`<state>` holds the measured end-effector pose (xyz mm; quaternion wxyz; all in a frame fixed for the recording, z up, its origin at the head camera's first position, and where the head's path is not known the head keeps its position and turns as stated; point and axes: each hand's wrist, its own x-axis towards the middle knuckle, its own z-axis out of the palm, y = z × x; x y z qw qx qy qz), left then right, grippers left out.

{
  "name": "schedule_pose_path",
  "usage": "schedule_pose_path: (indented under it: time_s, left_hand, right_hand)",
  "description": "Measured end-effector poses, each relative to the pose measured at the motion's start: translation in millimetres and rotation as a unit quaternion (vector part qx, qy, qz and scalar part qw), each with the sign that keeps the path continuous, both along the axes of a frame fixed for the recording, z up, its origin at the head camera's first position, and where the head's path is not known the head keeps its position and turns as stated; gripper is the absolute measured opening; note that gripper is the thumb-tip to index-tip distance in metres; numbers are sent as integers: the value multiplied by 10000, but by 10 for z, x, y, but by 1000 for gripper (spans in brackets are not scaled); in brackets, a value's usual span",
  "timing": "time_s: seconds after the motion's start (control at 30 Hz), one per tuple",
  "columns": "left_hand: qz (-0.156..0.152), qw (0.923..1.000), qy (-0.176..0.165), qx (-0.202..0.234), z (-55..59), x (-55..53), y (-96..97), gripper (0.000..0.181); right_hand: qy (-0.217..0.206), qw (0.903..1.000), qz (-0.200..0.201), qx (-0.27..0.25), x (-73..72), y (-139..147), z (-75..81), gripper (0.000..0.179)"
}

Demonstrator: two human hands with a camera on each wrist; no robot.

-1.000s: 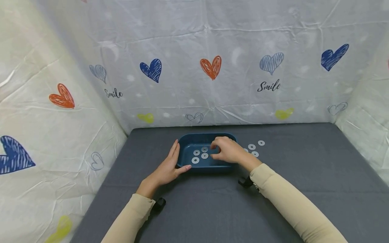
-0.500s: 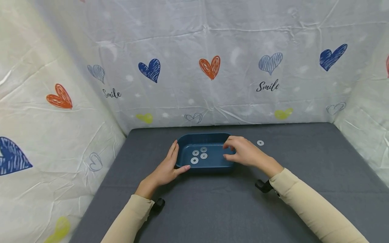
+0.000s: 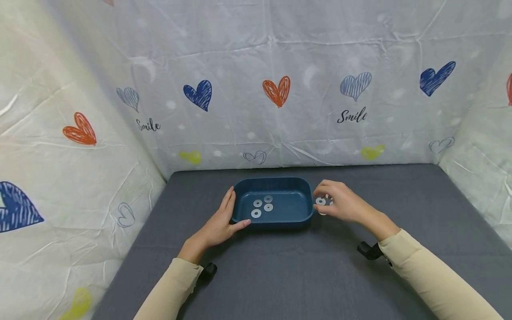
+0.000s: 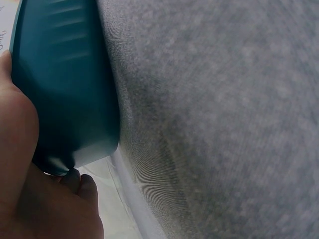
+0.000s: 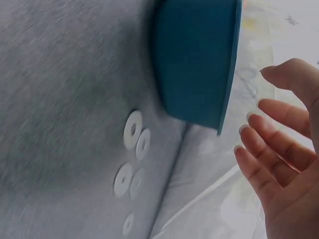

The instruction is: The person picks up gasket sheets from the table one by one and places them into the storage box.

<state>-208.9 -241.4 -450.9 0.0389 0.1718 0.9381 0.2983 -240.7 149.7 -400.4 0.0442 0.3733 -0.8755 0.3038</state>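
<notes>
right fingers (image 5: 281,143) parted, empty, over washers (image 5: 130,142); blue tray (image 3: 276,226) just beside, left fingers (image 3: 226,201) straight against it.

The tray (image 3: 292,203) at the centre of the head view is plain deep teal-blue; the washers (image 3: 253,214) in it and to its right are pale silver-grey. The tabletop (image 3: 272,275) is plain dark grey. Across the upper frame, the cloth backdrop (image 3: 230,58) is off-white, printed with scribbled hearts (image 3: 277,92) in navy, orange-red, pale blue and yellow, plus black script. The sleeves (image 3: 170,289) at lower left and right are plain beige.
</notes>
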Motion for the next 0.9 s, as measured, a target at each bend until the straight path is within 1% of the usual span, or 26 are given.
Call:
schedule_pose_path:
  time_s: [0.27,0.43,0.63,0.9]
  left_hand:
    - [-17,10000,-28,24,9,12,5,112]
    - [-25,10000,11,17,9,4,4,110]
    - [-21,10000,32,13,-2,1,4,109]
    - [-22,10000,15,-28,-11,-7,1,110]
  right_hand:
    - [-42,9997,-213,82,13,241,-41,19]
    - [-57,9988,-424,220,-11,419,-58,22]
    - [25,9971,-625,424,-66,602,-109,25]
    - [18,9948,-876,520,-196,773,-190,30]
